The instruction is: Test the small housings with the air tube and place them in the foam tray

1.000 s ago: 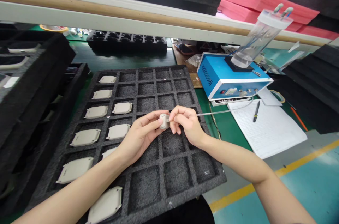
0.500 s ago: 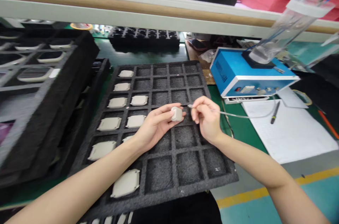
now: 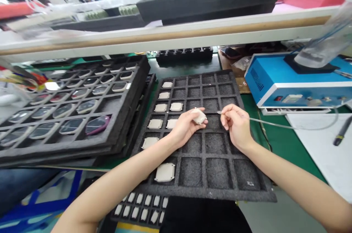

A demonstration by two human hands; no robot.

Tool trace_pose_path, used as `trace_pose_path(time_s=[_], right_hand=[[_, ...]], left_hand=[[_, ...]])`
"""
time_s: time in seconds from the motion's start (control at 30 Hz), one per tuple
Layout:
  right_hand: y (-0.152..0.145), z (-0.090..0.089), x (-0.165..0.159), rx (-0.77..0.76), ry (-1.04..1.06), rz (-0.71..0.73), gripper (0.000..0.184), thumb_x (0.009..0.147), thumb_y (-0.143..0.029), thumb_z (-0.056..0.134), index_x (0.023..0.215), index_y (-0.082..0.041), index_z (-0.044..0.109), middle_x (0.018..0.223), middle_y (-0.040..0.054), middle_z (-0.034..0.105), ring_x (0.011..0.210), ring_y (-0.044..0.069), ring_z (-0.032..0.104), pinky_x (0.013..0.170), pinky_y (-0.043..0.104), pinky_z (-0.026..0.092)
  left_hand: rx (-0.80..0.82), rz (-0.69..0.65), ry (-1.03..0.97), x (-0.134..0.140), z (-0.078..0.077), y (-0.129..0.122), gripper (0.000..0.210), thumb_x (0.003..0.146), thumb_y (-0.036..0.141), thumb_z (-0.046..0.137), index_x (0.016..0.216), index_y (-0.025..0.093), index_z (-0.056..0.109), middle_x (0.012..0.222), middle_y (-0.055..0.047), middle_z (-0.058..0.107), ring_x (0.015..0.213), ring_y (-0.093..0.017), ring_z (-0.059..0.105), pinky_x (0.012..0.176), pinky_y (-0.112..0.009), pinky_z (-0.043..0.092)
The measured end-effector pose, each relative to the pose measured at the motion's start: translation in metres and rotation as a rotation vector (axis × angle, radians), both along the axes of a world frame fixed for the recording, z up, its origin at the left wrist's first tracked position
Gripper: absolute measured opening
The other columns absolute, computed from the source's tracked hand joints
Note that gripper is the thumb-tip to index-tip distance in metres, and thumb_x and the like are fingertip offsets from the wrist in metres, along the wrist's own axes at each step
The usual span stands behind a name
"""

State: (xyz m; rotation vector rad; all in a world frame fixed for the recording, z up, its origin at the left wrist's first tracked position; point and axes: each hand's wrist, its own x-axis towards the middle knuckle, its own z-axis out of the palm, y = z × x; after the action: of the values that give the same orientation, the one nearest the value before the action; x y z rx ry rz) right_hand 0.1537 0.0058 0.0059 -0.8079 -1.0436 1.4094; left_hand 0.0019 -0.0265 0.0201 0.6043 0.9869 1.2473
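Note:
Pinched in the fingers of my left hand [image 3: 184, 128] is a small beige watch case [image 3: 200, 116], tilted above the tray. My right hand [image 3: 237, 124] is closed around the tip of a thin clear tube [image 3: 277, 126]. The tube's pale nozzle [image 3: 219, 112] points at the case, with a gap between them. Below both hands lies a black foam tray [image 3: 211, 194] divided into square pockets. Similar beige cases [image 3: 165, 172] sit in its left columns; my left forearm hides some pockets.
The tube runs right toward a blue machine [image 3: 310, 86] carrying a clear cylinder [image 3: 316, 51]. White paper [image 3: 316, 148] and a black pen [image 3: 342, 131] lie at the right. Stacked foam trays [image 3: 121, 130] with watch faces stand at the left. A shelf rail [image 3: 165, 36] crosses behind.
The camera view has swung left and up, so more of the left-hand trays and the shelf shows. The case has turned in my left hand; my right hand keeps its grip on the tube.

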Motion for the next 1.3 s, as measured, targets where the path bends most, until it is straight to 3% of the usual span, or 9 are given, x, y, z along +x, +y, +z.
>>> trace_pose_path(time_s=[0.17, 0.33, 0.5, 0.77, 0.97, 1.1, 1.23, 1.3], right_hand=[[0.000, 0.000, 0.000, -0.027, 0.007, 0.051, 0.008, 0.066, -0.016, 0.049, 0.061, -0.016, 0.054, 0.039, -0.0039, 0.048, 0.033, 0.006, 0.034, 0.035, 0.018, 0.021], [0.000, 0.001, 0.000, -0.058, -0.009, 0.081, 0.007, 0.064, -0.017, 0.049, 0.059, -0.016, 0.053, 0.038, -0.0044, 0.048, 0.033, 0.005, 0.034, 0.035, 0.018, 0.022], [0.000, 0.001, 0.000, -0.056, -0.003, 0.101, 0.007, 0.063, -0.018, 0.049, 0.059, -0.016, 0.053, 0.038, -0.0045, 0.047, 0.033, 0.005, 0.034, 0.035, 0.018, 0.022], [-0.001, 0.001, -0.001, -0.072, -0.020, 0.117, 0.007, 0.062, -0.019, 0.049, 0.059, -0.016, 0.054, 0.038, -0.0042, 0.048, 0.032, 0.005, 0.034, 0.034, 0.018, 0.022], [0.000, 0.002, -0.001, -0.071, -0.032, 0.120, 0.007, 0.062, -0.019, 0.049, 0.059, -0.016, 0.054, 0.038, -0.0039, 0.048, 0.032, 0.006, 0.034, 0.035, 0.018, 0.022], [0.000, 0.000, 0.000, -0.064, -0.048, 0.132, 0.006, 0.062, -0.018, 0.050, 0.059, -0.016, 0.055, 0.038, -0.0040, 0.048, 0.033, 0.006, 0.035, 0.035, 0.017, 0.023], [-0.002, 0.001, 0.001, -0.062, -0.051, 0.137, 0.005, 0.062, -0.017, 0.052, 0.059, -0.015, 0.055, 0.038, -0.0038, 0.049, 0.033, 0.005, 0.035, 0.036, 0.017, 0.023], [-0.003, 0.003, 0.001, -0.081, -0.045, 0.134, 0.005, 0.061, -0.018, 0.053, 0.058, -0.015, 0.055, 0.038, -0.0035, 0.049, 0.033, 0.005, 0.035, 0.035, 0.017, 0.023]], left_hand=[[0.012, 0.212, 0.357, -0.026, 0.027, 0.027, 0.017, 0.078, 0.011, 0.055, 0.094, 0.008, 0.059, 0.073, -0.006, 0.064, 0.073, -0.015, 0.066, 0.078, -0.032, 0.053], [-0.066, 0.383, 0.617, -0.063, 0.026, 0.074, 0.008, 0.081, 0.012, 0.057, 0.088, 0.009, 0.059, 0.076, -0.003, 0.062, 0.069, -0.011, 0.061, 0.070, -0.027, 0.053], [-0.170, 0.299, 0.799, -0.080, 0.015, 0.098, 0.027, 0.088, 0.029, 0.054, 0.109, 0.013, 0.056, 0.102, -0.007, 0.061, 0.082, -0.016, 0.061, 0.069, -0.033, 0.054], [-0.214, 0.199, 1.134, -0.093, 0.008, 0.107, 0.030, 0.087, 0.030, 0.054, 0.113, 0.014, 0.054, 0.108, -0.008, 0.059, 0.090, -0.018, 0.060, 0.075, -0.037, 0.053], [-0.249, 0.056, 1.388, -0.099, 0.011, 0.108, 0.028, 0.088, 0.031, 0.054, 0.108, 0.013, 0.057, 0.103, -0.007, 0.061, 0.086, -0.017, 0.061, 0.073, -0.035, 0.053], [-0.223, 0.043, 1.635, -0.090, 0.018, 0.099, 0.026, 0.085, 0.032, 0.057, 0.103, 0.013, 0.060, 0.106, -0.009, 0.062, 0.096, -0.021, 0.060, 0.083, -0.040, 0.049], [-0.136, 0.070, 1.839, -0.063, 0.031, 0.069, 0.029, 0.077, 0.024, 0.061, 0.101, 0.008, 0.063, 0.119, -0.021, 0.056, 0.114, -0.033, 0.053, 0.092, -0.042, 0.042], [-0.057, 0.048, 1.896, -0.048, 0.045, 0.040, 0.033, 0.076, 0.025, 0.060, 0.106, 0.011, 0.063, 0.126, -0.018, 0.053, 0.117, -0.032, 0.050, 0.093, -0.040, 0.041]])
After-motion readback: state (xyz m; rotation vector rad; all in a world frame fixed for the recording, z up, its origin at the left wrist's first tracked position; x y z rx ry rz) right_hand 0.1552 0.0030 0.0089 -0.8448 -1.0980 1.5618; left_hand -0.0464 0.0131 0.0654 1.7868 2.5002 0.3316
